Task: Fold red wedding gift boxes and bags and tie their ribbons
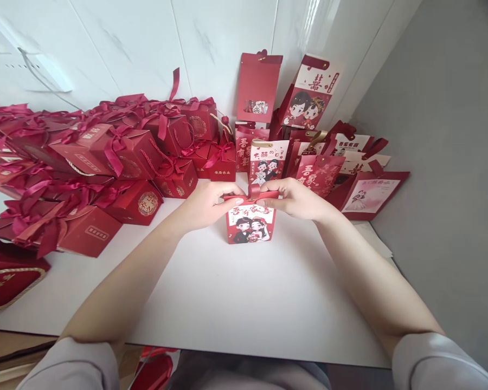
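A small red and white gift bag point(250, 227) with a cartoon bride and groom stands upright on the white table point(244, 298). My left hand point(211, 205) pinches the left part of its red top edge. On the right part of that edge, my right hand point(295, 200) grips in the same way, thumb in front and fingers behind. A dark red ribbon loop point(254, 190) rises from the top between my hands. Right behind it is another bag point(268, 160) with a cartoon couple, apart from my fingers.
Red gift boxes point(126, 154) with ribbon bows are piled along the left and back. More red and white bags point(321, 173) stand at the back right, a red one point(259, 81) and a white-topped one point(309, 95) highest. A grey wall point(447, 162) bounds the right.
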`<state>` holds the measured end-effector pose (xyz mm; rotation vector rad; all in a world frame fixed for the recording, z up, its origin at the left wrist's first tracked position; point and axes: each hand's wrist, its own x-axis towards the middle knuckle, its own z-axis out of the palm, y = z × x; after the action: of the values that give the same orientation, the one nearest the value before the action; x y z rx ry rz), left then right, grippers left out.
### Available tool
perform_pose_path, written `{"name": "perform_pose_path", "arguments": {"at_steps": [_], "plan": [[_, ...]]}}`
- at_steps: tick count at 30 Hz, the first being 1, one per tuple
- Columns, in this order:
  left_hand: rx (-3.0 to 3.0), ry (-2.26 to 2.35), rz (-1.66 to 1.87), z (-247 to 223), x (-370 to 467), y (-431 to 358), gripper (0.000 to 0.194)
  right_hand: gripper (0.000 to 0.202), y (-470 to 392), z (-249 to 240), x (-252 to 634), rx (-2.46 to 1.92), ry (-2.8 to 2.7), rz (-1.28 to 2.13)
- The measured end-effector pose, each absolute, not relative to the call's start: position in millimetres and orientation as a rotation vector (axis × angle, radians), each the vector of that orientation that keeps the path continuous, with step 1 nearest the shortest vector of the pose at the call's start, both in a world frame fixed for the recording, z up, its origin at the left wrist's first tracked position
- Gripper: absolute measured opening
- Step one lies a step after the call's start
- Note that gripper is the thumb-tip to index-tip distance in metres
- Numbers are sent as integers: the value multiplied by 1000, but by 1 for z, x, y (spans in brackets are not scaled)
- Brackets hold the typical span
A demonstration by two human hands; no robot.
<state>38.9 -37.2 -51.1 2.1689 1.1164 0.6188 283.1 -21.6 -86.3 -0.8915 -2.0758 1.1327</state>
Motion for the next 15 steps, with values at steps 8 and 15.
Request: {"name": "perform_pose_path", "arguments": {"at_steps": [8, 15], "plan": [[1877, 1101, 683, -60, 45, -32, 28, 25, -25, -87, 274, -869, -2043, 1148], [1887, 1184, 667, -55, 43, -32, 24, 31, -27, -90, 267, -889, -1931, 1191]]}}
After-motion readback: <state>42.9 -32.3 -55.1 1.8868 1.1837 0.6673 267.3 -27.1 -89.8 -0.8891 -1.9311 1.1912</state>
